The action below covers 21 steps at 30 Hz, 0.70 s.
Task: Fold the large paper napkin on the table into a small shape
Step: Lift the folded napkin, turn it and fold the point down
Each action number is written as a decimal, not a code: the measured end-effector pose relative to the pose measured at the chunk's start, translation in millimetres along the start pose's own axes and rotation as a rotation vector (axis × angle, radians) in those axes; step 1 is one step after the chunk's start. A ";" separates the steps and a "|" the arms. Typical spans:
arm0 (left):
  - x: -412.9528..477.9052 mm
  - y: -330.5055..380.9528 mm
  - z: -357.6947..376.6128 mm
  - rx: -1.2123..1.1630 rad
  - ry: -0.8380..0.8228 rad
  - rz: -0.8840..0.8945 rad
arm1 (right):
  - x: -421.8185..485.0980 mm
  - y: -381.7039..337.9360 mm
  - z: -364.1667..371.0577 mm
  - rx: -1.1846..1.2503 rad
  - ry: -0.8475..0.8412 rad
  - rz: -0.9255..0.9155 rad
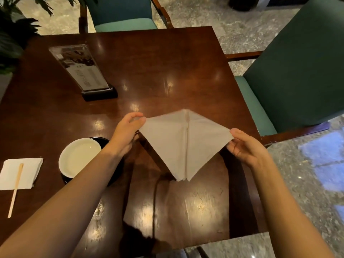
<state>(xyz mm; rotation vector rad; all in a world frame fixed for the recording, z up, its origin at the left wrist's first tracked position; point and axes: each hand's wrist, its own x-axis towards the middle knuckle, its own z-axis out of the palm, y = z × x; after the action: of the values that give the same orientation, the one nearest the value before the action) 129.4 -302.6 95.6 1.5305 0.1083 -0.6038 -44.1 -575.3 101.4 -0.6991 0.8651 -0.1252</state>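
White paper napkin [183,144] — kite-shaped, centre crease, held above dark wood table [167,71] | left hand [124,133] pinches left corner | right hand [245,148] pinches right corner — both closed on it

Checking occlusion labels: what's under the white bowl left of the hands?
The white bowl sits on a dark saucer or tray, which shows only as a rim along its far and near edges. The rest is covered by the bowl and the left forearm.

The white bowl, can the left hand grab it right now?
Probably not yet: the left hand is pinching a corner of the napkin. The white bowl sits close beside that forearm, nothing blocking.
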 end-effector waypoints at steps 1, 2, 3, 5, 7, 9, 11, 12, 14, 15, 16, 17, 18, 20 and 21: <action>-0.2 0.7 -0.4 -0.013 0.004 0.002 | 1.7 -1.1 -0.1 -0.065 0.010 -0.026; -1.2 2.1 -0.5 -0.014 0.005 0.003 | 2.3 -1.8 0.6 -0.148 0.019 -0.055; -1.3 2.5 -1.7 0.001 0.000 0.009 | 1.9 -2.6 0.8 -0.238 0.029 -0.094; -3.4 5.2 -4.5 0.030 -0.064 0.026 | -0.6 -4.9 0.9 -0.399 0.029 -0.178; -5.9 7.4 -10.6 0.133 -0.143 0.088 | -5.6 -8.2 -0.3 -0.607 0.002 -0.283; -8.4 10.1 -14.7 0.408 -0.129 0.220 | -10.3 -10.8 -0.3 -0.950 0.031 -0.438; -9.0 13.3 -13.9 0.689 -0.053 0.384 | -12.1 -10.2 0.2 -1.193 0.098 -0.609; -10.8 15.5 -12.1 0.781 -0.009 0.460 | -13.3 -9.9 0.9 -1.226 0.121 -0.667; -14.8 20.7 -10.2 0.889 0.057 0.598 | -15.4 -12.5 0.7 -1.222 0.139 -0.747; -17.2 24.9 -10.9 0.913 0.075 0.664 | -16.7 -15.3 0.7 -1.203 0.134 -0.769; -19.2 29.4 -12.6 0.922 0.087 0.721 | -18.0 -18.8 1.3 -1.164 0.119 -0.765; -20.1 33.3 -15.5 0.901 0.093 0.751 | -19.7 -23.0 2.3 -1.112 0.097 -0.736; -19.4 36.0 -19.0 0.835 0.085 0.738 | -21.3 -26.6 4.1 -1.053 0.072 -0.684; -19.6 40.5 -23.2 0.586 0.014 0.578 | -24.0 -31.0 9.4 -0.924 -0.002 -0.552; -20.3 41.3 -24.1 0.441 -0.029 0.473 | -25.2 -31.9 13.2 -0.835 -0.039 -0.486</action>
<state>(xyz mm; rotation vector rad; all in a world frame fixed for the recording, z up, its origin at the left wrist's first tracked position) 137.2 -276.6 139.9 1.8880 -0.4258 -0.2765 -45.4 -583.8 143.3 -1.6864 0.6776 -0.1833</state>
